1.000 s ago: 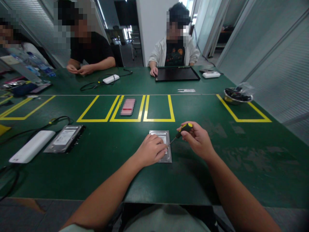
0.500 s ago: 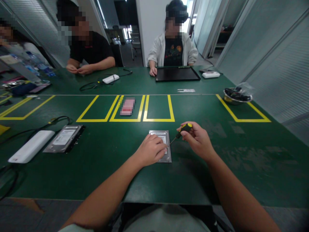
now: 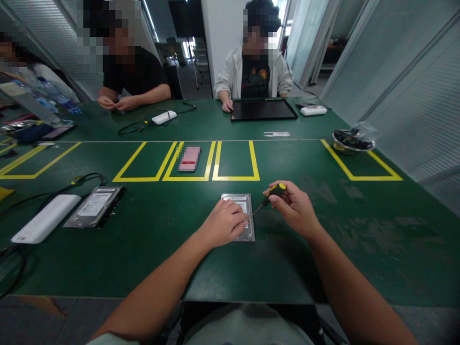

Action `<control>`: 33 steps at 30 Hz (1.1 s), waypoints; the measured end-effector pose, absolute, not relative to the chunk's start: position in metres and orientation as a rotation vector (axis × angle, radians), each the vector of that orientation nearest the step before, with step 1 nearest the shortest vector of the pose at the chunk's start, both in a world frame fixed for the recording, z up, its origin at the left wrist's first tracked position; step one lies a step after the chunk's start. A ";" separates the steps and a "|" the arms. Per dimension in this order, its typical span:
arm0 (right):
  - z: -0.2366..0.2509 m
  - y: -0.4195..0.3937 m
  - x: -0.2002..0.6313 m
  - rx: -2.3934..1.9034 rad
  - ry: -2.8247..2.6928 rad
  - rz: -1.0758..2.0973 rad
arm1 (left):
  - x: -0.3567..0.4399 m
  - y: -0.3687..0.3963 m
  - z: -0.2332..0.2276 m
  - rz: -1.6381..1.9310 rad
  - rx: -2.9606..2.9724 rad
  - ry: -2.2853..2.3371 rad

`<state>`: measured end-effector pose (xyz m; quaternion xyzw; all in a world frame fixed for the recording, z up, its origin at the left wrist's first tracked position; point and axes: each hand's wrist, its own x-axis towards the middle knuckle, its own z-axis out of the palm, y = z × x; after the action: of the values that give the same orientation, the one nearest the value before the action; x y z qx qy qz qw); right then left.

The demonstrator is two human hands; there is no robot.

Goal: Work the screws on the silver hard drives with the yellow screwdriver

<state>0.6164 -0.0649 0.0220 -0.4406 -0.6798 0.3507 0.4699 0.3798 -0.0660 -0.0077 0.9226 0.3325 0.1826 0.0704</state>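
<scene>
A silver hard drive lies flat on the green table in front of me, its label partly covered. My left hand is laid over it with curled fingers, gripping it against the tabletop. A screwdriver with a black and yellow handle is held in my right hand. Its thin shaft slants down to the left, and the tip meets the drive beside my left fingertips. Those fingertips partly hide the exact contact point.
Left of me lie a second hard drive, a white power strip and black cables. Yellow tape marks rectangles on the table; a pink pixelated item lies in one. A metal bowl stands at right. Co-workers sit opposite, near a black panel.
Both my hands, the screwdriver and the drive keep the same position. The person opposite has shifted slightly to the left.
</scene>
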 end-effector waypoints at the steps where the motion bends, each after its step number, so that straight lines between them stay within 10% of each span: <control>1: 0.022 -0.065 0.616 -1.079 -1.670 0.860 | 0.380 -0.066 -0.008 0.551 2.775 1.001; 33: 0.061 -0.068 0.612 -0.966 -2.111 0.473 | 0.374 -0.064 -0.005 0.773 2.621 1.242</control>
<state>0.6119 -0.0679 0.0614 -0.3778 -0.8254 0.1849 0.3766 0.3743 -0.0644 -0.0048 0.8710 0.4128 0.2570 0.0698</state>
